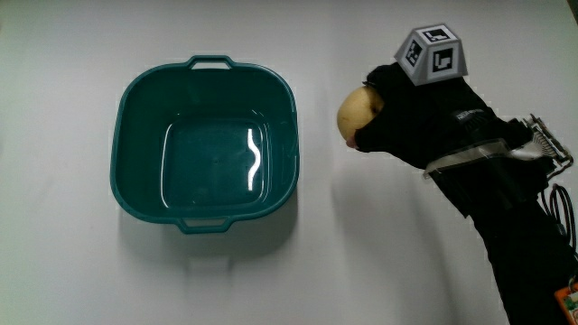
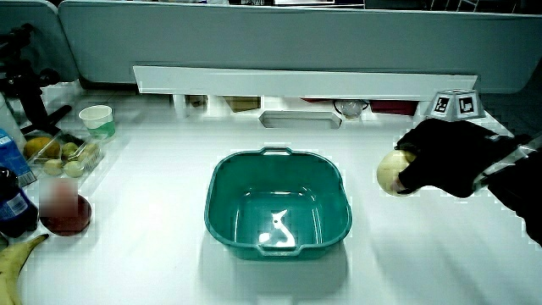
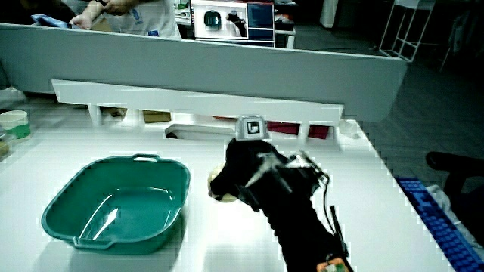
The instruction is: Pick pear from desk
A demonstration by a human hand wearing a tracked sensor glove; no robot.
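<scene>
Beside the teal basin (image 1: 205,143), on the white table (image 1: 54,271), my forearm (image 1: 519,244) comes in from my own edge, black-sleeved, with a thin cable running along it. Farther along it my hand (image 1: 411,122) sits beside the basin, well apart from its rim, at about the level of the basin's handle that lies farther from me. My fingers are curled around the pear (image 1: 358,115), gripping it; its pale yellow skin bulges out of the glove on the side that faces the basin. I cannot tell whether the pear rests on the table or is just clear of it. In both side views the same grasp shows: the hand (image 2: 445,157) wrapped over the pear (image 2: 389,174), and the hand (image 3: 249,177) closed on the pear (image 3: 219,183), which points toward the basin (image 3: 113,204). The patterned cube (image 1: 433,54) rides on the back of my glove, tilted.

The basin itself is dark and glossy inside, with a streak of light on its floor and a loop handle at each end.

Farther from me than the basin, in a side view, a white paper cup (image 2: 97,120) stands near the low partition (image 2: 296,38), and nearer to me than the cup lie a clear box of fruit (image 2: 59,152), a dark red bowl (image 2: 63,212) and a banana (image 2: 19,252) at the table's edge.
</scene>
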